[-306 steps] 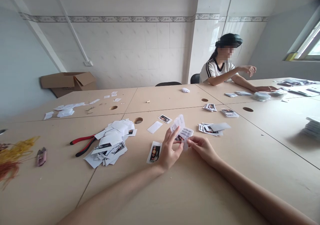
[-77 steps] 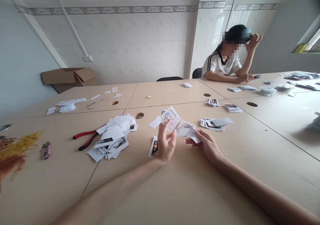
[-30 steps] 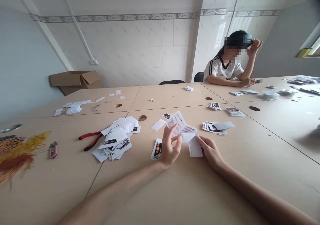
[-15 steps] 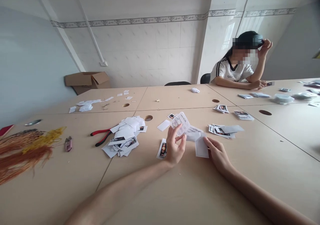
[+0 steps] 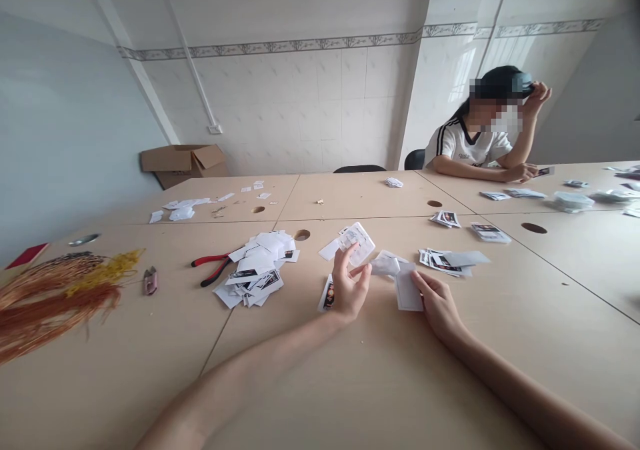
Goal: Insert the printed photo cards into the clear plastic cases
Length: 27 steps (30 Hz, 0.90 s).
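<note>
My left hand [image 5: 350, 290] is closed, with a whitish clear plastic piece [image 5: 361, 249] at its raised fingers. Its thumb and a finger also meet the edge of a small translucent flap [image 5: 384, 267]. In my right hand [image 5: 440, 303] a white card or sleeve [image 5: 409, 289] is pinched between thumb and fingers, hanging above the table. The flap adjoins the top of this card; whether they are one piece I cannot tell. Just left of my left wrist lies a dark printed card [image 5: 329, 293], partly covered by the hand.
Left of my hands is a heap of white and printed cards [image 5: 260, 263] beside red-handled pliers [image 5: 213, 263]. Further left lie pink clippers [image 5: 150, 281] and orange-yellow strands [image 5: 95, 283]. Card stacks [image 5: 447, 261] stand at right. A person [image 5: 470, 143] sits across the table.
The view has shifted slightly. My left fingers have moved onto the translucent flap beside the card, and the clear plastic piece has tilted a little left. My right hand keeps its card.
</note>
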Tool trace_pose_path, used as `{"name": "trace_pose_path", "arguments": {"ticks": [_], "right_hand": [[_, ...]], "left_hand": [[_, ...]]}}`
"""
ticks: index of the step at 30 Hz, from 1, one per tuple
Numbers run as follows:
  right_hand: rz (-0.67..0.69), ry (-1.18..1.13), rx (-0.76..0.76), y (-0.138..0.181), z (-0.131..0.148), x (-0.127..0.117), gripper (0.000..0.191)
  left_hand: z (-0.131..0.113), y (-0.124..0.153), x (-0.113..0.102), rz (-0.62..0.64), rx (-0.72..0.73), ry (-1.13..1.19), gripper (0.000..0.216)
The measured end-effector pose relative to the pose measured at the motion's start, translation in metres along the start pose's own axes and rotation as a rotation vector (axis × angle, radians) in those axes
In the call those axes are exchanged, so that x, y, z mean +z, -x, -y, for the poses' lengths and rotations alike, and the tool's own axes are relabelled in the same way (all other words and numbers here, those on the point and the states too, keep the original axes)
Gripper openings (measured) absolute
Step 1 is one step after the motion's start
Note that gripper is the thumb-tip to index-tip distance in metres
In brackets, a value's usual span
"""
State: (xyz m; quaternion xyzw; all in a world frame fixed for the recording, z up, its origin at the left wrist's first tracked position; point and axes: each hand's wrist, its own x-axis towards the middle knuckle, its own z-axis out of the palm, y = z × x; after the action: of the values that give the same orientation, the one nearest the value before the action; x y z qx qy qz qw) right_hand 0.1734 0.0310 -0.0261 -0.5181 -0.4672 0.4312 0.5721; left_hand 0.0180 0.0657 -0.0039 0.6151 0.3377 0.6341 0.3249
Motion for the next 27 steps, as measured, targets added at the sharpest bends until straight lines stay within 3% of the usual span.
{"name": "trace_pose_path", "arguments": {"ticks": [12,19,24,27], "right_hand": [[-0.082,0.051,-0.024,-0.001,-0.002,-0.002,0.039],[-0.221,0.12,-0.098,-0.004,-0.008,-0.008,0.042],[-0.258,0.299,-0.245,0.016,-0.001,-0.002,0.032],[-0.1,0.431,-0.352,0.038,0.01,0.017,0.024]], "left_hand": [[0.003,-0.001,-0.002,-0.018,0.007,-0.002,0.037],[0.012,-0.004,-0.007,-0.104,0.01,-0.087,0.038],[0.003,0.006,-0.006,0.115,0.117,-0.16,0.038],[-0.004,0.01,-0.006,0.115,0.124,-0.256,0.035]]}}
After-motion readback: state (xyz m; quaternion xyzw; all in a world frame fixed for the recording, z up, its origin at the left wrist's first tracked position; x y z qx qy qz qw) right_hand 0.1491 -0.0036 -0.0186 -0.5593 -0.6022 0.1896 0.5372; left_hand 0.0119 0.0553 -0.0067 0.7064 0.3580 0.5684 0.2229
